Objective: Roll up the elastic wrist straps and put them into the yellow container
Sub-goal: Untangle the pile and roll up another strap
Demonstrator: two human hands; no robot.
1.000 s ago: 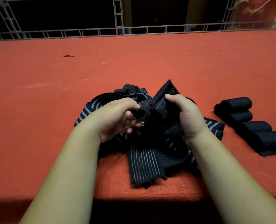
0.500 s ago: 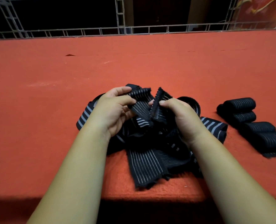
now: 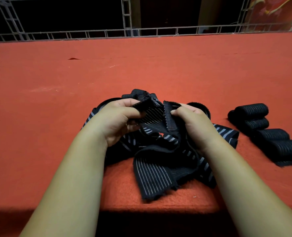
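- At frame centre, my left hand and right hand, close together, both pinch one strap.
- Beneath: tangled strap pile, count indeterminable.
- Right edge: four rolled straps visible.

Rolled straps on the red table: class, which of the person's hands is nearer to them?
Right. The right hand grips a loose strap, with the rolled straps off to its right; the left hand grips it too, farther away.
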